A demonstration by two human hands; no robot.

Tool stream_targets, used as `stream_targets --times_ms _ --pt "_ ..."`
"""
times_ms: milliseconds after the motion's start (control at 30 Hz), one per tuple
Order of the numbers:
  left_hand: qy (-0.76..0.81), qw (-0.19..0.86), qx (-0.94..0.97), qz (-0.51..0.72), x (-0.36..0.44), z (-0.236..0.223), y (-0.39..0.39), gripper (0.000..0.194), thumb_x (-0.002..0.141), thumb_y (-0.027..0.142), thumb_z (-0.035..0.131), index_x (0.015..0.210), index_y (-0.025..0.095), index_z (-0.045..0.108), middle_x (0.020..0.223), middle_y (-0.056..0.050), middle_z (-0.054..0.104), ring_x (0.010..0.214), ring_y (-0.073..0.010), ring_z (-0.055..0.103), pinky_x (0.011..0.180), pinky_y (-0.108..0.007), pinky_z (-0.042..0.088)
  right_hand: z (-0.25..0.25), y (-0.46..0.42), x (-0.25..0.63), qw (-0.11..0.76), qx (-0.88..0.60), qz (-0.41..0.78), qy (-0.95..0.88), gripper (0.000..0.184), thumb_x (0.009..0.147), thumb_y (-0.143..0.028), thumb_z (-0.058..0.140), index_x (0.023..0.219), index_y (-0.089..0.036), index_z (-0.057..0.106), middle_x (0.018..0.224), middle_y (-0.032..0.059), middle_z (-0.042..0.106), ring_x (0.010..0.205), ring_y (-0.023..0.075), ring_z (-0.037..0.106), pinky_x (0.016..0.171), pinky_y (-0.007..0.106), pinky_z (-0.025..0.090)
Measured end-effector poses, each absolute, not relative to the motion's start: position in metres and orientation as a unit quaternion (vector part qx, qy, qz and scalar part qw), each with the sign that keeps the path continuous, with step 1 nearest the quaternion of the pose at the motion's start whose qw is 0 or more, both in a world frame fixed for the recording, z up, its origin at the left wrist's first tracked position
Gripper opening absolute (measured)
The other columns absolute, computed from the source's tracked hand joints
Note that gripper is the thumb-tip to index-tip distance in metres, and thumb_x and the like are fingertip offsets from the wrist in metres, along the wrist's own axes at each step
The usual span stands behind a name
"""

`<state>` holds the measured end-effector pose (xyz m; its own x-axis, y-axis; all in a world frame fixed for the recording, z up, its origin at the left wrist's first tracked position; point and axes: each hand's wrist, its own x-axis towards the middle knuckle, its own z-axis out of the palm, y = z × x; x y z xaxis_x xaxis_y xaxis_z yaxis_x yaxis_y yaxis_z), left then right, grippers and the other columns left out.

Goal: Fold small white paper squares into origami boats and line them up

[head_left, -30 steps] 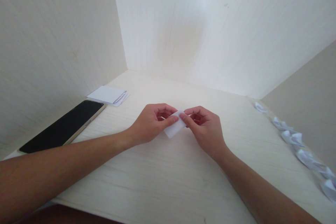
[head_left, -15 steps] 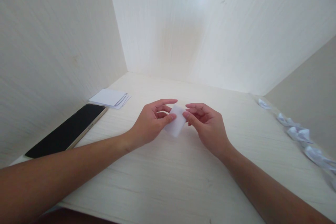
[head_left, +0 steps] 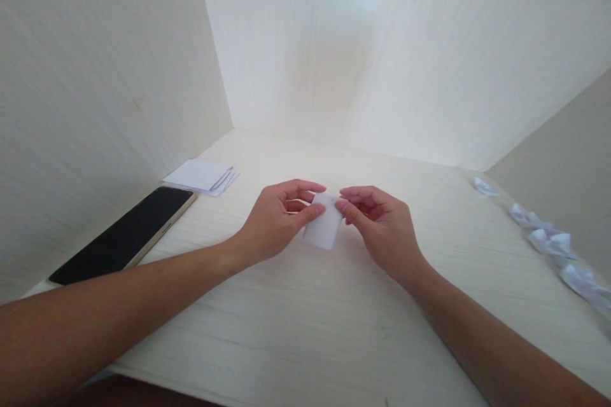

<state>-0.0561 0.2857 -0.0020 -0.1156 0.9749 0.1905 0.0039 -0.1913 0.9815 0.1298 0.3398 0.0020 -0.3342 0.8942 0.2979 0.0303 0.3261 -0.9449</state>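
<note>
A small white piece of paper [head_left: 324, 227], roughly rectangular, is held between my two hands over the middle of the table. My left hand [head_left: 284, 215] pinches its left side, thumb in front and fingers behind. On the opposite edge, the thumb and fingers of my right hand [head_left: 375, 219] grip the paper near its top corner. Both index fingers reach just past the paper's upper edge. The fingertips behind the sheet are partly hidden, and whether it is folded I cannot tell.
A stack of white paper pieces [head_left: 198, 174] lies at the back left. Beside it a black-screened phone [head_left: 124, 235] rests along the left wall. Several folded white paper shapes [head_left: 548, 243] line the right wall. Pale panels [head_left: 344, 57] enclose the table [head_left: 305, 331].
The paper has turned to stand more upright and shifted slightly right. Both hands keep their pinch on it, and the whole view has moved a little.
</note>
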Motion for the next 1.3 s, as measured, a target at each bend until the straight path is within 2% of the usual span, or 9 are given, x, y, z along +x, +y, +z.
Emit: stream_targets --times_ms 467,900,1033,1300 --pt "0.451 0.461 0.484 0.591 -0.0551 0.001 0.2831 0.028 0.077 0.022 0.085 0.102 0.015 0.074 0.085 -0.003 0.079 0.074 -0.015 0.076 0.066 -0.024 0.061 0.0021 0.3397 0.1297 0.464 -0.322 0.525 -0.637 0.029 0.074 -0.033 0.09 0.096 -0.022 0.075 0.08 0.0007 0.077 0.071 0.0136 0.069 0.067 0.029 0.057" --pt "0.451 0.471 0.477 0.589 -0.054 -0.0006 0.2838 0.031 0.078 0.025 0.085 0.105 0.016 0.073 0.087 -0.004 0.079 0.077 -0.0173 0.075 0.067 -0.028 0.061 0.0027 0.3382 0.1284 0.466 -0.349 0.522 -0.623 0.037 0.071 -0.035 0.092 0.1 -0.02 0.073 0.084 0.0018 0.078 0.078 0.0149 0.072 0.075 0.03 0.06" --pt "0.454 0.473 0.472 0.59 -0.0531 0.0005 0.2829 0.03 0.078 0.024 0.084 0.104 0.015 0.072 0.086 -0.004 0.079 0.075 -0.0168 0.076 0.067 -0.027 0.061 0.0033 0.3371 0.1275 0.453 -0.348 0.541 -0.617 0.036 0.071 -0.035 0.091 0.098 -0.02 0.073 0.08 0.001 0.078 0.074 0.0138 0.071 0.074 0.029 0.059" --pt "0.457 0.48 0.46 0.59 -0.0526 0.0028 0.2811 0.041 0.071 0.029 0.091 0.104 0.015 0.072 0.082 -0.002 0.078 0.073 -0.0158 0.075 0.065 -0.025 0.06 0.002 0.337 0.1266 0.447 -0.36 0.545 -0.611 0.035 0.071 -0.036 0.091 0.096 -0.02 0.073 0.078 0.0007 0.077 0.073 0.0148 0.071 0.073 0.03 0.059"
